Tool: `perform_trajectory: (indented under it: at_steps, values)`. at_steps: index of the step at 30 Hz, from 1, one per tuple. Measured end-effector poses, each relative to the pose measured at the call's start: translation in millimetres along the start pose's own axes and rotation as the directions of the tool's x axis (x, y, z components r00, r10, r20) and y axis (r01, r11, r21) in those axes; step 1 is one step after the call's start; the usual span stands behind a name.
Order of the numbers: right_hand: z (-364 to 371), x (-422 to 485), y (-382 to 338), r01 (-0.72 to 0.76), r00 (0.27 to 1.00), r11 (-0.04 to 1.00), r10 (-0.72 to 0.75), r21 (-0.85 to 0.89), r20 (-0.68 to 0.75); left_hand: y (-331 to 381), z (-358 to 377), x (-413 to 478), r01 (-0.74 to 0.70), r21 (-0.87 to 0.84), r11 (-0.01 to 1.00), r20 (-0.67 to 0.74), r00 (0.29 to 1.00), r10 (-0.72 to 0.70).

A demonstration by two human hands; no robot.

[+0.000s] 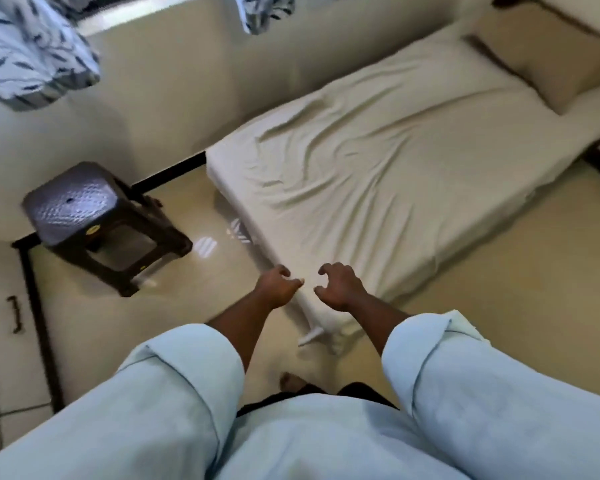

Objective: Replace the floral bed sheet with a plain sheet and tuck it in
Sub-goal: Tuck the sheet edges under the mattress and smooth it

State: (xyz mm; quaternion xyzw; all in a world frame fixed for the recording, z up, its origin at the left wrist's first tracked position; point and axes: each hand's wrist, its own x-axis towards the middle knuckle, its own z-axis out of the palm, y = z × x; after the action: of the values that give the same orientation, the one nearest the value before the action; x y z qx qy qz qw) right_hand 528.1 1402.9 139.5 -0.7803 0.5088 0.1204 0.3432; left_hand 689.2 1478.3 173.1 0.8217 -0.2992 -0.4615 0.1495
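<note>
A plain cream sheet (388, 161) covers the low mattress on the floor, with wrinkles across its near half. A loose bit of sheet (329, 337) hangs at the near corner onto the floor. My left hand (278, 284) and my right hand (340, 284) hover side by side above that near corner, fingers loosely curled, holding nothing. A beige pillow (548, 60) lies at the far end of the mattress. No floral sheet is visible.
A dark plastic stool (94, 220) stands on the glossy tile floor left of the mattress. Patterned blue-and-white curtains (32, 53) hang at the upper left and top centre. A white cabinet with a dark handle (14, 313) is at the left edge. My foot (291, 381) shows below my hands.
</note>
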Motion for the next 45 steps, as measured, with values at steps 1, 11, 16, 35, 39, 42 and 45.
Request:
perform_trajectory:
  at_steps: [1, 11, 16, 35, 39, 42, 45]
  values:
    - [6, -8, 11, -0.048, 0.999, 0.998, 0.048, 0.035, -0.01, -4, 3, -3, -0.013, 0.017, 1.0, 0.015, 1.0, 0.013]
    - [134, -66, 109, -0.302, 0.951, 0.915, 0.307, 0.269, 0.023, -89, 98, -16, -0.101, 0.196, 0.975, 0.172, 0.983, 0.067]
    - [219, -65, 149, -0.453, 0.89, 0.829, 0.441, 0.328, 0.115, -151, 162, 16, -0.073, 0.305, 0.949, 0.302, 0.953, -0.024]
    - [354, 89, 202, -0.387, 0.836, 0.73, 0.535, 0.564, -0.119, -227, 263, 213, -0.154, 0.269, 0.951, 0.285, 0.956, 0.074]
    - [354, 104, 203, -0.289, 0.808, 0.719, 0.538, 0.632, -0.241, -242, 270, 225, -0.131, 0.278, 0.952, 0.269, 0.962, 0.054]
    - [364, 110, 199, -0.254, 0.802, 0.762, 0.51, 0.596, -0.31, -251, 271, 232, -0.135, 0.298, 0.945, 0.263, 0.963, 0.055]
    - [389, 102, 194, -0.249, 0.837, 0.849, 0.431, 0.467, -0.338, -257, 271, 234, -0.145, 0.301, 0.942, 0.268, 0.961, 0.062]
